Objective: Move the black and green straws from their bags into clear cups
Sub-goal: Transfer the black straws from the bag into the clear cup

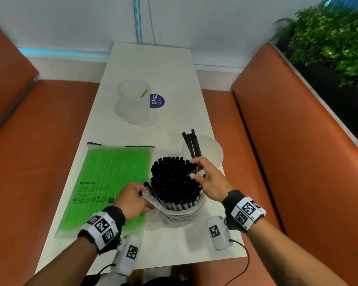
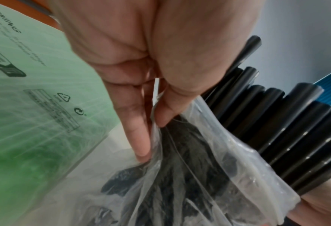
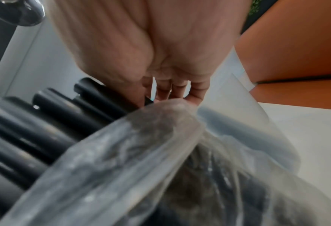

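Observation:
A thick bundle of black straws (image 1: 174,178) stands upright in its crumpled clear bag (image 1: 174,215) at the table's near middle. My left hand (image 1: 148,203) pinches the bag's left rim between thumb and fingers (image 2: 141,145). At the bundle's top right, my right hand (image 1: 194,170) pinches a few black straws. Just behind it stands a clear cup (image 1: 213,151) holding several black straws (image 1: 191,143). A flat bag of green straws (image 1: 112,178) lies to the left. A farther clear cup (image 1: 132,100) holds one green straw (image 1: 143,93).
The narrow white table (image 1: 174,69) runs away from me between orange bench seats (image 1: 277,141). A purple round sticker (image 1: 157,101) lies beside the far cup. Green plants (image 1: 339,38) stand at the upper right. A white wall closes the far end.

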